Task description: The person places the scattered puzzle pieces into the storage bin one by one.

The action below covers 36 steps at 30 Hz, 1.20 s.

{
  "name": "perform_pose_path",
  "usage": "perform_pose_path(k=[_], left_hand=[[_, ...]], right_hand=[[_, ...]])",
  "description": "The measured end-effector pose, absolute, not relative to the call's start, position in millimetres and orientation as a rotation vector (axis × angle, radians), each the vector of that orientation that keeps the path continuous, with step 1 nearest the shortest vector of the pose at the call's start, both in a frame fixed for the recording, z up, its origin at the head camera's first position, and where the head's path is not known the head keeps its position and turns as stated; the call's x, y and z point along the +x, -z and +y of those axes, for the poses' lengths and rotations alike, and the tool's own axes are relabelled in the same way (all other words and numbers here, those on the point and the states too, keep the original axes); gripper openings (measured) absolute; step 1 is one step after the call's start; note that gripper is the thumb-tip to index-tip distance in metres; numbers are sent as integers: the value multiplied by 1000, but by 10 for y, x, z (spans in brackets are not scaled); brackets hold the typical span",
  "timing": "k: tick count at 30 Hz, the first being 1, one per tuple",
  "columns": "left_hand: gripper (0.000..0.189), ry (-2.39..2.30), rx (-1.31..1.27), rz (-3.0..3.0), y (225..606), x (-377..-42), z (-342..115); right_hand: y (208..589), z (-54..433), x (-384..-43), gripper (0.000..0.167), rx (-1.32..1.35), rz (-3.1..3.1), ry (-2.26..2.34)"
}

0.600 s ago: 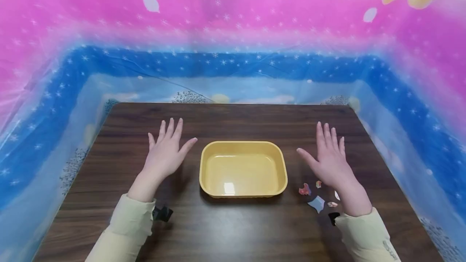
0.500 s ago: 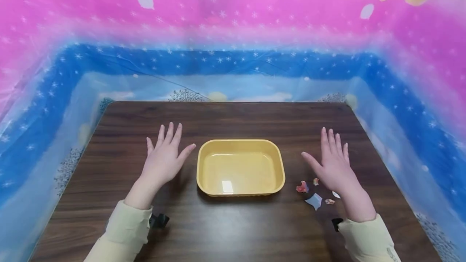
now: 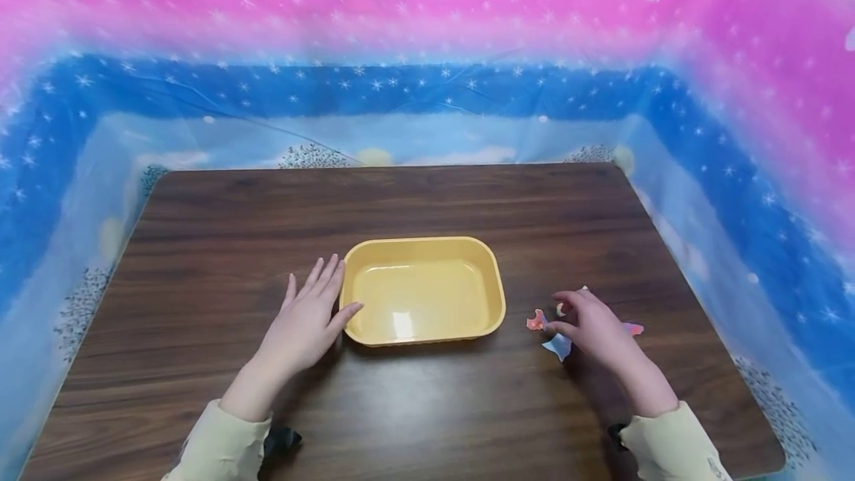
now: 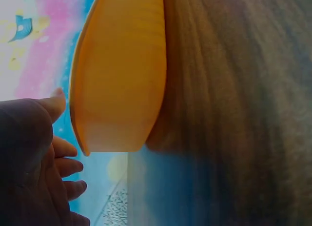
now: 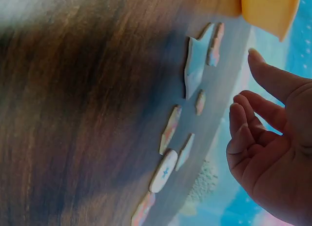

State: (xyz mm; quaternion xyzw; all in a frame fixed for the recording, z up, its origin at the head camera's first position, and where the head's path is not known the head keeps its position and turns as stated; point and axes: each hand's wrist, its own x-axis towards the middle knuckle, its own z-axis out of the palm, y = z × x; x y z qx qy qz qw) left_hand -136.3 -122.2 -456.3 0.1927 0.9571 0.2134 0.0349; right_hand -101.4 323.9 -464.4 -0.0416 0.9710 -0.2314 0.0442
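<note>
Flanking the tray (image 3: 434, 303): the left hand (image 3: 303, 325) close beside its left end; the right hand (image 3: 597, 325) well apart from it on the other side.
Left hand: fingers straight and slightly spread along the tray's outer wall, thumb at the near left corner, level with the rim; whether skin touches plastic cannot be told.
Right hand: fingers bent, thumb stretched out with a gap between, nothing pinched; it hangs over the small flat shapes on the bench (image 3: 401, 421).
Tray: yellow, open side up, near the middle of the bench.
Red piece (image 3: 536, 319): between tray and right hand, just beside the thumb tip.
Blue piece (image 3: 558, 347): next to the red one, on the wearer's side of that thumb, partly covered by it.
Small piece (image 3: 561, 309): showing in the gap between right thumb and forefinger.
Pink piece (image 3: 633, 329): poking out past the right hand's little-finger side.
White piece (image 5: 165, 171): blue mark on top, near the pink one in the right wrist view.
Patterned piece (image 5: 170, 130) and pale piece (image 5: 185, 152): both near the white one, flat on the bench.
</note>
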Motion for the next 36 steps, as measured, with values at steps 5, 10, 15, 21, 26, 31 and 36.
perform_pose_path(k=[5, 10, 15, 21, 26, 31, 36], left_hand=[[76, -639, 608, 2932, 4606, -1347, -1227], [76, -645, 616, 2931, 4641, -1352, -1214], [75, -652, 614, 2926, 4664, -1356, -1217], [75, -658, 612, 2920, 4673, -1348, -1219], [75, -664, 613, 2915, 4667, -1346, -1222], [75, -665, 603, 2909, 4673, -1336, -1228], [75, -666, 605, 2917, 4690, -1342, -1228]], right_hand=[[4702, 3229, -1081, 51, -182, 2931, 676], [4767, 3270, -1117, 50, -221, 2899, 688], [4815, 3322, -1140, 44, -314, 2921, 692], [4901, 3397, -1185, 35, -396, 2924, 713], [4924, 3420, -1216, 24, -460, 2911, 737], [4889, 3389, -1216, 21, -507, 2867, 723], [4859, 3349, -1210, 21, -458, 2855, 752]])
